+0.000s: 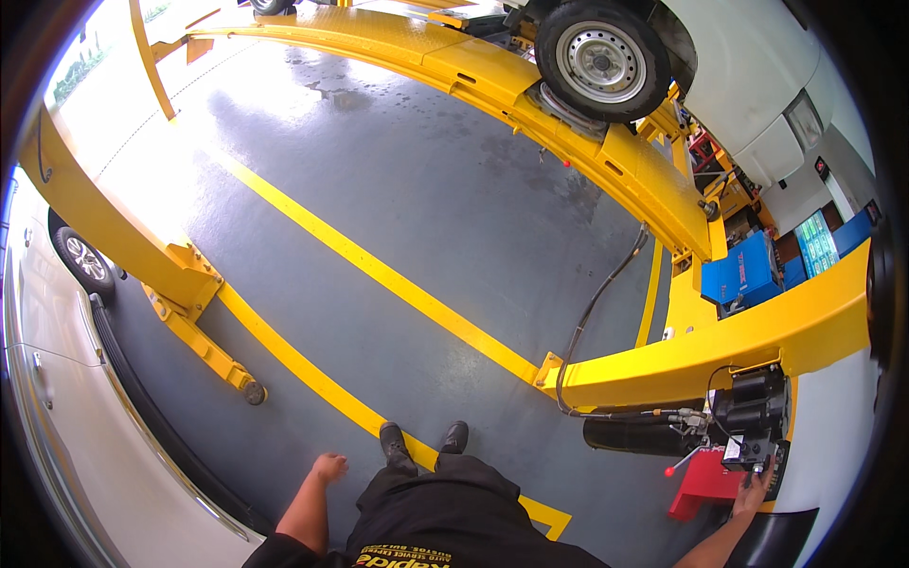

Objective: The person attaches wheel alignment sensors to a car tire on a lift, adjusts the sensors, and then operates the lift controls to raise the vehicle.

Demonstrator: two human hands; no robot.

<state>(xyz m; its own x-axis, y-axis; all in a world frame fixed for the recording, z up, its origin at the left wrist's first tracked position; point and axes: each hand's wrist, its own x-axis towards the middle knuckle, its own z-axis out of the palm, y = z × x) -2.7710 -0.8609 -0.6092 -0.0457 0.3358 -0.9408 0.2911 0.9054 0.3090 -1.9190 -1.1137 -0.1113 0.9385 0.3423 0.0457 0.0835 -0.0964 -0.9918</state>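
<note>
At the lower right my right hand (753, 492) reaches to a black control box (745, 452) on the lift's power unit. Its fingers wrap the box's lower edge, with the thumb near a small silver-coloured knob. The black motor (753, 402) sits just above the box. Close by, a lever with a red ball end (670, 470) sticks out toward me. My left hand (330, 466) hangs beside my body over the floor, its fingers loosely curled and nothing showing in them.
A yellow post (653, 377) carries the power unit; a black hose (595, 301) runs from it to the raised yellow runway (492, 71), where a white vehicle's wheel (602, 62) rests. Left are a yellow lift arm (204, 346) and a silver car (71, 407). A red box (703, 485) stands below the unit.
</note>
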